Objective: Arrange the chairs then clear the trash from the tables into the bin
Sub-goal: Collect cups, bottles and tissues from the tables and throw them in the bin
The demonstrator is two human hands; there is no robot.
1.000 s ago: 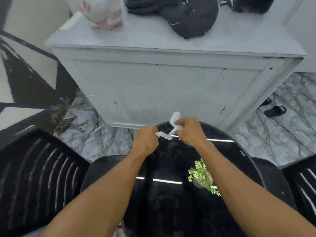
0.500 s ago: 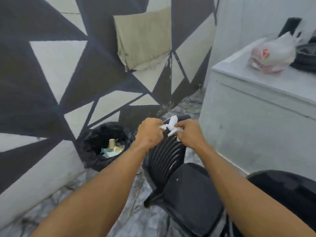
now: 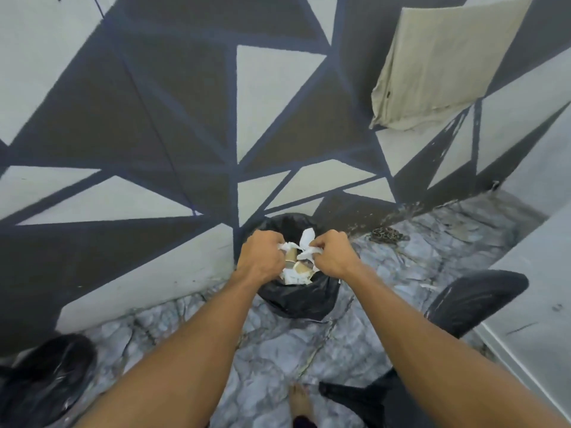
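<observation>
My left hand [image 3: 261, 257] and my right hand [image 3: 332, 256] both grip white paper scraps [image 3: 307, 239] right above a bin lined with a black bag [image 3: 296, 299]. The bin stands on the floor against the patterned wall. Inside it lie paper cups and more white paper [image 3: 296, 271]. My fists hide most of the scraps. A black chair [image 3: 475, 299] stands to the right of the bin, its back turned toward me.
A black-and-white triangle wall [image 3: 185, 134] rises just behind the bin, with a beige cloth [image 3: 445, 63] hanging on it. A grey cabinet [image 3: 537, 291] flanks the right. Another black chair [image 3: 43, 378] sits lower left. My bare foot [image 3: 299, 400] is on the marble floor.
I have turned from the black table and cabinet to face the wall. The bin, earlier off to my left, now lies directly under my hands, which still hold the paper.
</observation>
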